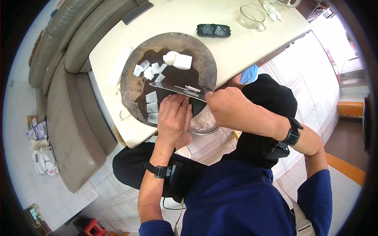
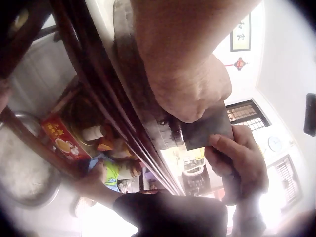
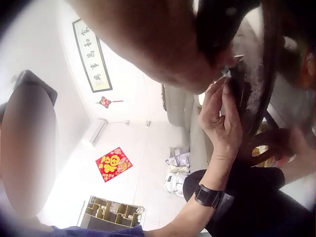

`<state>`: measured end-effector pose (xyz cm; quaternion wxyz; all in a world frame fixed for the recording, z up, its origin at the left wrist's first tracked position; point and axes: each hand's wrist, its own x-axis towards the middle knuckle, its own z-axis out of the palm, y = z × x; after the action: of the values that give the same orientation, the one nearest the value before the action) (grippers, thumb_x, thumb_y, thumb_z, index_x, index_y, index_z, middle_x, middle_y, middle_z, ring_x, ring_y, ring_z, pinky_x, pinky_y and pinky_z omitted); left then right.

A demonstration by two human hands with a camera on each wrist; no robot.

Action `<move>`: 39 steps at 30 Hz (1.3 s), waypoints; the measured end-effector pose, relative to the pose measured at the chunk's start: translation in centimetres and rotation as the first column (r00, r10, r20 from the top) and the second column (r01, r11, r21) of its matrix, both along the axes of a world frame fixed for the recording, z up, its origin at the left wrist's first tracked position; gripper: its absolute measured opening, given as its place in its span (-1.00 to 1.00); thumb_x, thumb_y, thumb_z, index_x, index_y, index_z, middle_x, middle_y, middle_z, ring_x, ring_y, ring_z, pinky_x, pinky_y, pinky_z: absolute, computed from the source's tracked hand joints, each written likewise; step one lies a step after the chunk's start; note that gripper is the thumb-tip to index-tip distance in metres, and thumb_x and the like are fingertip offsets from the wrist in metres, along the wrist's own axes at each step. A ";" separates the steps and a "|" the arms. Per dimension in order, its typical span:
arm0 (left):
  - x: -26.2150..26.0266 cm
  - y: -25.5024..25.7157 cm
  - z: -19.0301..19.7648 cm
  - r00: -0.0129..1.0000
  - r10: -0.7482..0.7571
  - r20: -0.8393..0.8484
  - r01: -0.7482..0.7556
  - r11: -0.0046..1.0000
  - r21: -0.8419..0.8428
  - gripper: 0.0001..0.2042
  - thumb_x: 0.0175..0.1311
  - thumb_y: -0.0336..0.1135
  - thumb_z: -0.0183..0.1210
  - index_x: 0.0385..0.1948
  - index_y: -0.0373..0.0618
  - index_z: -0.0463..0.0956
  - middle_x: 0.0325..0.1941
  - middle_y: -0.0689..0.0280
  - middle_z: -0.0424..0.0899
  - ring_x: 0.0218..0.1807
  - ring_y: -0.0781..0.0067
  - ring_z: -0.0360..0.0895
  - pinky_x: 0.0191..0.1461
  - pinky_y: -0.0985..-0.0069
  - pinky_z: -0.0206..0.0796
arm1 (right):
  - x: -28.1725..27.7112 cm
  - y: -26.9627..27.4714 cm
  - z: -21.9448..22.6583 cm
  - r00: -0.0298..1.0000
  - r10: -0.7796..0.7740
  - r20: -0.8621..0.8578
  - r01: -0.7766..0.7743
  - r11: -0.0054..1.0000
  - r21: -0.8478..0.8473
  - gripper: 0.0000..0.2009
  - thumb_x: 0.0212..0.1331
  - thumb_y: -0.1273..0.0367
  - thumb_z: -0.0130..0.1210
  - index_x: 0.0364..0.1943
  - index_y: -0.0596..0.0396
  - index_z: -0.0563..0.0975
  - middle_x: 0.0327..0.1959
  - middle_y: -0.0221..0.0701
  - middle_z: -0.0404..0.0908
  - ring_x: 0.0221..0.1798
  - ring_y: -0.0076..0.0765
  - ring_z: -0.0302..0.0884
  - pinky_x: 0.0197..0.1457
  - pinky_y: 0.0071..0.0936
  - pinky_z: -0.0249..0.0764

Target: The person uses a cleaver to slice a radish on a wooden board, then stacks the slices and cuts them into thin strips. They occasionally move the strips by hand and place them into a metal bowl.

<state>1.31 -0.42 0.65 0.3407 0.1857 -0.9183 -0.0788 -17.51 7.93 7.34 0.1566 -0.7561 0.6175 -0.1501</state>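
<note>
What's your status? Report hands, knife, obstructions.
Right hand gripping knife. Left hand close beside knife, hold unclear. White slices scattered on round board, possibly in the way.

The left arm (image 1: 151, 188) reaches forward, the left hand (image 1: 173, 114) turned back upward with its fingers (image 1: 182, 101) close together, while the right arm (image 1: 267, 120) bends at the elbow and angles inward, the right hand (image 1: 227, 104) tightly curled near the left
</note>
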 end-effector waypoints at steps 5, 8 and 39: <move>0.1 0.1 0.0 1.000 0.013 0.010 -0.013 1.000 0.000 -0.82 0.00 -0.52 0.28 -0.32 -0.34 0.61 -0.21 0.12 0.60 -0.10 0.11 0.54 0.11 0.16 0.37 | -0.7 1.5 0.5 0.997 0.070 0.023 -0.070 0.998 0.007 -0.89 -0.16 0.58 0.10 -0.48 0.30 0.43 -0.67 -0.09 0.51 -0.56 0.07 0.55 -0.50 -0.17 0.44; 0.0 0.0 0.2 1.000 0.008 0.019 -0.009 1.000 0.017 -0.83 -0.01 -0.54 0.27 -0.34 -0.34 0.62 -0.24 0.11 0.60 -0.15 0.07 0.53 0.02 0.17 0.37 | -0.6 1.6 0.7 0.996 0.087 -0.019 -0.087 0.996 0.028 -0.89 -0.16 0.58 0.09 -0.48 0.30 0.43 -0.66 -0.11 0.51 -0.56 0.04 0.55 -0.51 -0.19 0.44; -0.1 0.1 0.1 1.000 0.015 0.004 -0.015 1.000 0.016 -0.83 0.01 -0.51 0.26 -0.33 -0.33 0.59 -0.24 0.13 0.55 -0.11 0.10 0.51 0.10 0.18 0.34 | -0.1 0.6 0.7 1.000 0.006 -0.009 -0.005 0.999 0.052 -0.92 -0.17 0.52 0.16 -0.54 0.27 0.55 -0.55 -0.03 0.60 -0.44 0.06 0.64 -0.40 -0.17 0.53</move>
<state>1.26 -0.30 0.78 0.3378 0.1956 -0.9169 -0.0831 -17.64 8.52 8.05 0.1738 -0.7541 0.6199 -0.1300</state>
